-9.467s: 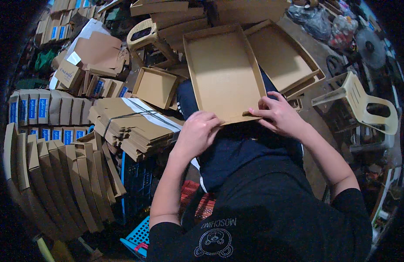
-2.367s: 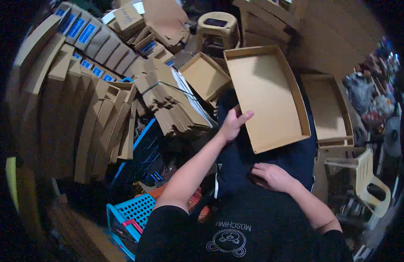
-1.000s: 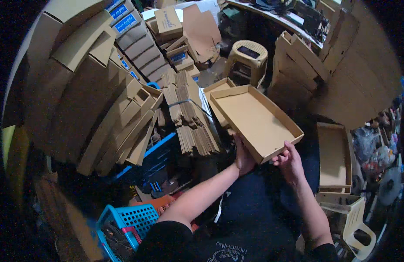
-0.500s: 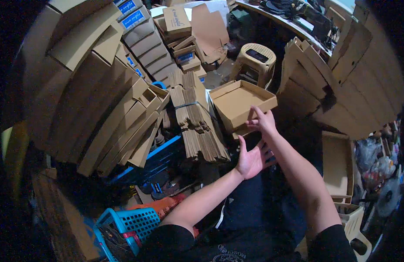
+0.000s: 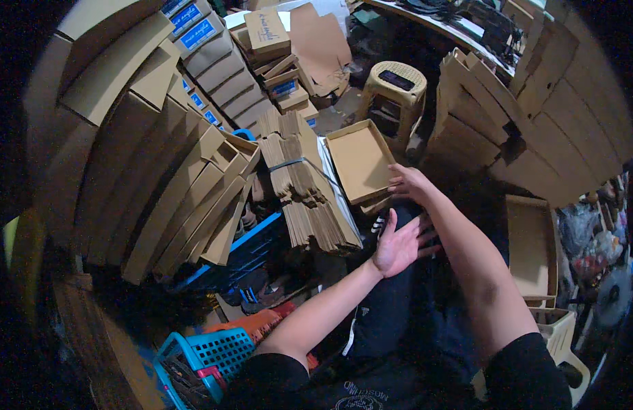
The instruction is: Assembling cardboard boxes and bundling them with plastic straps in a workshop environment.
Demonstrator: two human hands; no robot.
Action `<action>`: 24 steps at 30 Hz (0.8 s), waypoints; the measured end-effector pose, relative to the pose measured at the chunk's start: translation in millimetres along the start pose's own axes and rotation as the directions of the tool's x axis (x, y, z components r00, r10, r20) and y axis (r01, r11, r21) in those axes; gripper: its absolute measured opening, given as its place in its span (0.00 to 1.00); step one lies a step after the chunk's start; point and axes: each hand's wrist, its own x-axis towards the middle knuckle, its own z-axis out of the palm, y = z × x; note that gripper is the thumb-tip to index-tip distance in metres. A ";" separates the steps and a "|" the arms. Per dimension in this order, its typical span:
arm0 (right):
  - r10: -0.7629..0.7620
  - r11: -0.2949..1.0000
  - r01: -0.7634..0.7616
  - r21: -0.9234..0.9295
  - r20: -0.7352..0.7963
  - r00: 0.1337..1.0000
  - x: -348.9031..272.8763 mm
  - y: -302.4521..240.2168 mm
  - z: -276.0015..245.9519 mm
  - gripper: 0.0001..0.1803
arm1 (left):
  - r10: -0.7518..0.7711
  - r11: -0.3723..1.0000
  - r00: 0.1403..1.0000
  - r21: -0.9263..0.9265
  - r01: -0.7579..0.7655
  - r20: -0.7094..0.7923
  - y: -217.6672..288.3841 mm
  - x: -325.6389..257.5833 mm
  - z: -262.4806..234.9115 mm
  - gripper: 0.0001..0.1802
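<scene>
1. Head view: the right hand (image 5: 407, 182) reaches forward, its fingers (image 5: 396, 184) spread and resting at the near right edge of a shallow, open brown cardboard tray (image 5: 359, 160). They touch the rim loosely and are not clamped on it.
2. The tray lies just beyond those fingertips, set flat on a low pile beside a strapped bundle of flat folded cardboard blanks (image 5: 304, 184), with a tan plastic stool (image 5: 393, 96) behind it.
3. The left hand (image 5: 397, 244) hovers open and empty, palm up, nearer the body than the right fingers and clear of the tray.
4. Judged from this, the step in hand is setting the finished tray down; the grip looks all but released.
5. Next, the right fingers should lift straight off the rim without nudging the tray askew.
6. A second cardboard tray (image 5: 530, 246) sits well to the right of both hands.
</scene>
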 end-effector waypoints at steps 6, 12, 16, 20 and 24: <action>-0.399 0.910 0.382 -0.162 -0.092 0.912 -69.6 29.7 -18.3 0.28 | -0.082 0.993 0.997 0.089 0.082 0.001 -4.8 -2.0 -4.0 0.66; -0.557 0.802 0.518 -0.297 -0.061 0.828 -216.7 51.0 -49.9 0.20 | -0.108 0.951 0.994 0.292 0.099 0.015 -9.0 2.8 -6.2 0.45; -0.686 0.572 0.522 -0.632 -0.020 0.728 -290.8 79.5 -75.6 0.15 | -0.055 0.932 0.998 0.358 0.059 -0.023 2.8 -6.2 0.8 0.35; -0.774 0.352 0.368 -0.861 -0.046 0.632 -329.2 126.4 -103.6 0.16 | -0.049 0.850 0.998 0.523 0.061 -0.037 3.1 -11.8 -5.3 0.34; -0.825 0.172 0.184 -0.968 -0.039 0.565 -334.1 173.7 -91.7 0.14 | -0.024 0.820 1.000 0.572 0.024 -0.009 1.1 -2.7 -4.1 0.29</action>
